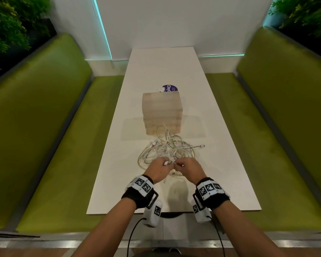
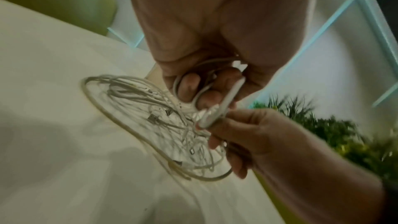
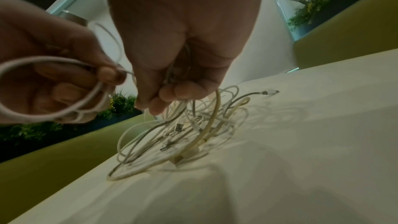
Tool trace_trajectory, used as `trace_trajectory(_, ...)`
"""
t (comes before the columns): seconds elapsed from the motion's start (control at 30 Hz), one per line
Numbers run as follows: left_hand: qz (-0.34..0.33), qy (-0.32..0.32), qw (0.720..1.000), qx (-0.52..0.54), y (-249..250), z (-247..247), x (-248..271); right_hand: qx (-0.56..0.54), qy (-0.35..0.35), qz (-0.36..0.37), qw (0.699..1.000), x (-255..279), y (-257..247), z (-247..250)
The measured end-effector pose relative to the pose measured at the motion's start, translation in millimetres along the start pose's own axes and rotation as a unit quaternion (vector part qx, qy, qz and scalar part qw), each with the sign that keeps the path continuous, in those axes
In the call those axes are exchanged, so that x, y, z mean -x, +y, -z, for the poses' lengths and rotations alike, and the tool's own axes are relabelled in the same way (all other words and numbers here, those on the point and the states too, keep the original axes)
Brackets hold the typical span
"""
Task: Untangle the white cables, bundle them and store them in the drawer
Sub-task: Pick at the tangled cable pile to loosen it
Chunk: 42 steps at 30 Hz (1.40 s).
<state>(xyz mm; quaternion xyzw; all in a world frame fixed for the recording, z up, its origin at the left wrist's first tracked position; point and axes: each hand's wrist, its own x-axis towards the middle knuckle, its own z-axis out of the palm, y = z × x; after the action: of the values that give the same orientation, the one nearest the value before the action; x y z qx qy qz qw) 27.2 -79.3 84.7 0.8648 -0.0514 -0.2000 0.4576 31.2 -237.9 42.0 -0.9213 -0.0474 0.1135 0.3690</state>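
A tangle of white cables (image 1: pixel 167 147) lies on the white table (image 1: pixel 220 164), just in front of a pale wooden drawer box (image 1: pixel 162 110). Both hands meet over the near edge of the tangle. My left hand (image 1: pixel 158 168) has its fingers curled through small coils of a white cable (image 2: pixel 202 89). My right hand (image 1: pixel 186 167) pinches strands of the same tangle, with the cable ends (image 3: pixel 178 127) hanging below it onto the table. In the right wrist view the left hand (image 3: pixel 64 81) holds a cable loop (image 3: pixel 38 60).
A purple round lid (image 1: pixel 170 88) shows behind the drawer box. Green padded benches (image 1: pixel 44 127) run along both sides of the table, and plants (image 1: pixel 11 25) stand behind them. A white wall closes the far end.
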Motion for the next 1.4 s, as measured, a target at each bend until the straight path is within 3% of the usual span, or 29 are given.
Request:
trace_trajectory(0.33, -0.021, 0.095, 0.970, 0.221, -3, 42, 24, -0.025, -0.018, -0.077, 0.997, -12, 23, 9)
trace_trajectory(0.47, 0.006, 0.111, 0.981, 0.160, -11, 37, 18, -0.032, -0.021, -0.054, 0.998, -7, 17, 11)
trace_trajectory(0.7, 0.009, -0.007, 1.000, -0.028, -3, -19, -9, 0.051, -0.013, 0.019, 0.998, -1, 9, 11)
trace_trajectory(0.93, -0.048, 0.019, 0.994, -0.096, 8, -25, -9, 0.018, 0.014, 0.017, 1.000, -2, 17, 10)
trace_trajectory(1.03, -0.054, 0.038, 0.994, -0.092, 14, -18, -2, -0.028, 0.046, -0.009, 0.999, -7, 24, 6)
trace_trajectory(1.2, -0.062, 0.052, 0.994, -0.075, 9, -3, 13, 0.004, 0.046, -0.031, 0.998, -13, 32, -2)
trace_trajectory(1.4, -0.027, 0.092, 0.993, 0.073, -6, 19, 26, -0.005, 0.074, -0.031, 0.997, -17, 38, -3)
